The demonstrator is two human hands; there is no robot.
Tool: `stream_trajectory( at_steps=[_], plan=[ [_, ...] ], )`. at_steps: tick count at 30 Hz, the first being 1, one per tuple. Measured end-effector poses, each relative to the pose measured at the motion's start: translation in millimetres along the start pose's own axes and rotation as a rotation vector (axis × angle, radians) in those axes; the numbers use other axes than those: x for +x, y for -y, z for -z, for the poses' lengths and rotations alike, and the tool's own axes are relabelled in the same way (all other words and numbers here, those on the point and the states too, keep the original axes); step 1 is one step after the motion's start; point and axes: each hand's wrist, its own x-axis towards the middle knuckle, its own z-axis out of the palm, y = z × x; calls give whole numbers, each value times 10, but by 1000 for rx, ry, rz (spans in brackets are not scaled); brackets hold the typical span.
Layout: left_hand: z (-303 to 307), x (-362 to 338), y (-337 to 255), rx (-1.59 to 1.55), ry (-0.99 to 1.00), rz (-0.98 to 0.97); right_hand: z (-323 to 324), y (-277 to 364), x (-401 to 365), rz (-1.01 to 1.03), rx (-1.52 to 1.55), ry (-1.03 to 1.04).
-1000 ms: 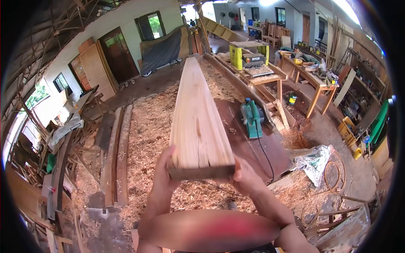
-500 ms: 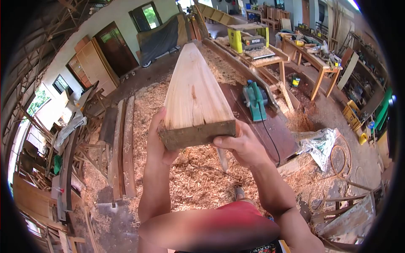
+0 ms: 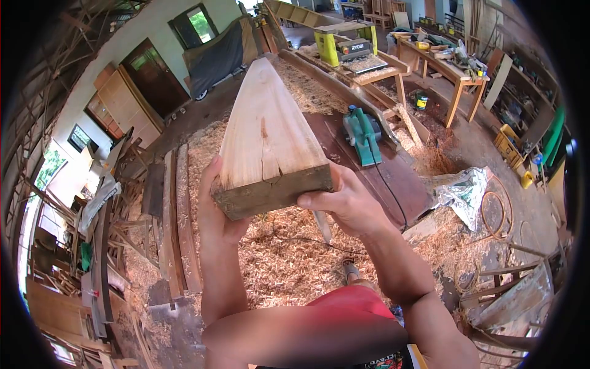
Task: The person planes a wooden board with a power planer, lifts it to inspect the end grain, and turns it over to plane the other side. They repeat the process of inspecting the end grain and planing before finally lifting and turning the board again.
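A long, thick wooden plank point(image 3: 264, 129) points away from me, its pale upper face showing a small brown mark and cracks at the near end. The near end face is dark and rough. My left hand point(image 3: 222, 206) grips the plank's near left corner, with the fingers partly hidden beneath. At the near right corner my right hand point(image 3: 344, 200) holds the plank, its thumb against the end face. To the right, a green power planer point(image 3: 364, 136) rests on a reddish-brown board point(image 3: 393, 187), its black cord trailing toward me.
Wood shavings point(image 3: 283, 264) cover the floor. A yellow-green thickness planer point(image 3: 347, 46) stands on a wooden stand ahead. Long boards point(image 3: 184, 215) lie at left. A tool-covered workbench point(image 3: 442, 58) is at back right, and a silvery sheet point(image 3: 464, 197) lies at right.
The plank and both my hands have shifted slightly left in view, and the plank's near end tilts a little more. The room has shifted left and up as the view turned. Both hands keep their hold.
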Motion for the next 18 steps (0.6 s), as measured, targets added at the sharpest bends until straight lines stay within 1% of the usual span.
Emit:
stream_trajectory(
  at_steps=[5, 8, 14, 18],
  plan=[
    [98, 44, 29, -32, 61, 5, 18, 2, -2, -21, -10, 9],
    [92, 34, 42, -45, 56, 3, 15, 30, -17, -43, -6, 8],
    [21, 17, 56, -10, -10, -3, 51, 19, -10, -15, -34, 9],
    [-21, 11, 56, -1, -12, -5, 67, 33, -18, -32, -28, 4]
  ],
)
